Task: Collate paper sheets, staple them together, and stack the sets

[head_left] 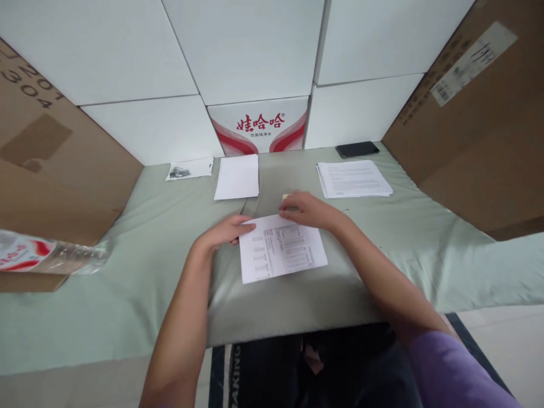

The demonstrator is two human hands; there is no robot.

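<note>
A printed sheet with tables (283, 249) lies folded on the pale green cloth-covered table (161, 226) in front of me. My left hand (227, 229) rests on the sheet's upper left corner, fingers flat. Over the sheet's top edge lies my right hand (308, 208), fingers curled down on the paper near a small tan object (285, 196) just beyond it. Neither hand lifts the sheet.
A folded blank sheet (237, 177) and a small plastic bag (189, 169) lie farther back left. At back right are a stack of printed pages (355, 178) and a black phone (357, 149). Cardboard boxes (51, 170) flank both sides; a water bottle (46, 256) lies left.
</note>
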